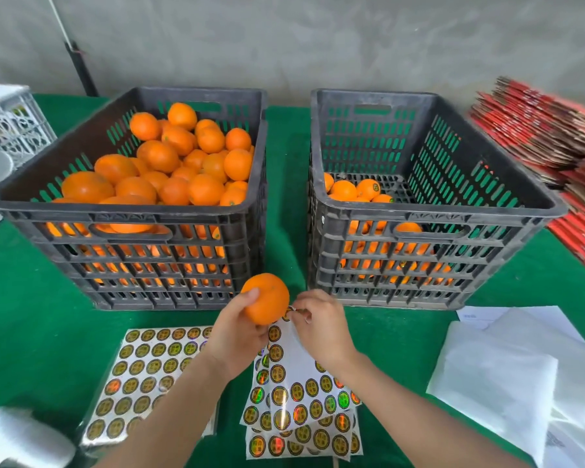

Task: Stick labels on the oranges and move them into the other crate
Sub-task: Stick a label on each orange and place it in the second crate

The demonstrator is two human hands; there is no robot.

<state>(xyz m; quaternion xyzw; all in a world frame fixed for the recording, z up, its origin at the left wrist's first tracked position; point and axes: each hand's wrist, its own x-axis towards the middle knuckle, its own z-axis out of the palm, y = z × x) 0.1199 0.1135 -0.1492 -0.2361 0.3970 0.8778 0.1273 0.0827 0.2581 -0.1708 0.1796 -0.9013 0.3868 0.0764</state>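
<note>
My left hand (235, 336) holds one orange (267, 297) above the green table, in front of the gap between two dark crates. My right hand (321, 327) pinches a round label (289, 312) at the top corner of a sticker sheet (304, 386), right beside the orange. The left crate (65, 214) is heaped with several unlabelled oranges (169, 163). The right crate (453, 214) holds several oranges (358, 192) low in its near-left part, and some of them show labels.
A full sheet of gold round labels (142, 373) lies at the lower left. White backing sheets (507, 366) are piled at the right. Red flat cartons (547, 130) are stacked at the far right. A white crate (11, 123) stands at the far left.
</note>
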